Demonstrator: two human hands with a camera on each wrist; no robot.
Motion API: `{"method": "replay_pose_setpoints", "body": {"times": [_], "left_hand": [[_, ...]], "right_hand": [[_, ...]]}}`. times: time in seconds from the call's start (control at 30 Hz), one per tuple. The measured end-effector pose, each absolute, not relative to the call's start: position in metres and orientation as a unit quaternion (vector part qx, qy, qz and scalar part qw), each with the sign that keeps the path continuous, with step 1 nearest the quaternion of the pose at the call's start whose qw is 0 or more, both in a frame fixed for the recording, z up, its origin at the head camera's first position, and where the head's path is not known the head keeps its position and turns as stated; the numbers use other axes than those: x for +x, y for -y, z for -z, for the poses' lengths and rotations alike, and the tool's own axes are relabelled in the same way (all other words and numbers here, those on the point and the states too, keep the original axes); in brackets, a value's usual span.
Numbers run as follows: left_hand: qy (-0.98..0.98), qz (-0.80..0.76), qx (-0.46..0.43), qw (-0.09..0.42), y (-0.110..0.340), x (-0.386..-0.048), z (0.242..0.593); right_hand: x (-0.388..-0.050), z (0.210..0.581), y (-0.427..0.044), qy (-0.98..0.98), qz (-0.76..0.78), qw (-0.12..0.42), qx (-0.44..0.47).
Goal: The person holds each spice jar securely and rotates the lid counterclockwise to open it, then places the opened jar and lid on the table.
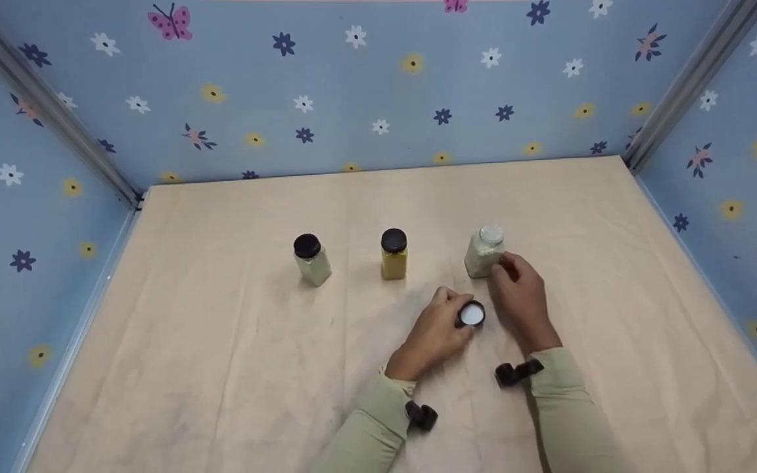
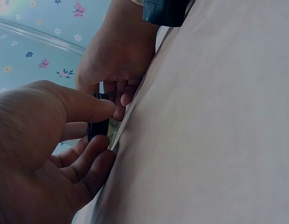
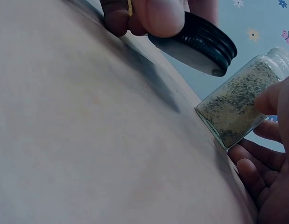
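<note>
My left hand (image 1: 436, 334) pinches a black screw cap (image 1: 472, 315) between thumb and fingers, its white liner facing up toward the head camera. Just beyond it stands a square glass spice jar (image 1: 482, 256) with a whitish, uncapped top. My right hand (image 1: 524, 303) holds this jar low on its right side. Pale contents with green flecks show through the glass jar (image 3: 242, 100) in the right wrist view. In the left wrist view the cap (image 2: 98, 130) sits between the fingertips, and the jar behind is mostly hidden.
Two more square jars with black caps stand to the left: one with yellow contents (image 1: 394, 257), one with pale green contents (image 1: 313, 263). A beige cloth (image 1: 221, 328) covers the table. Blue flowered panels (image 1: 352, 85) border its back and sides.
</note>
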State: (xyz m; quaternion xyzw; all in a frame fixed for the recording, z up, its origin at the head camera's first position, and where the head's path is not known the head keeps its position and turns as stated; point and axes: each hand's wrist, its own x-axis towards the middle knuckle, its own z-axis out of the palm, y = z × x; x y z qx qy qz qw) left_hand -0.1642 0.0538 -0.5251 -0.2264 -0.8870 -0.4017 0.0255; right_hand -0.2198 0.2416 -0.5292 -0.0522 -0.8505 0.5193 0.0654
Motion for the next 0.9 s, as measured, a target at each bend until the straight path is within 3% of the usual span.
{"method": "replay_pose_setpoints", "body": {"times": [0.9], "left_hand": [[0.904,0.368,-0.217,0.015,-0.0575,-0.1645,0.5249]], "right_hand": [[-0.2201,0.5335,-0.2432,0.861,-0.5,0.081,-0.04]]}}
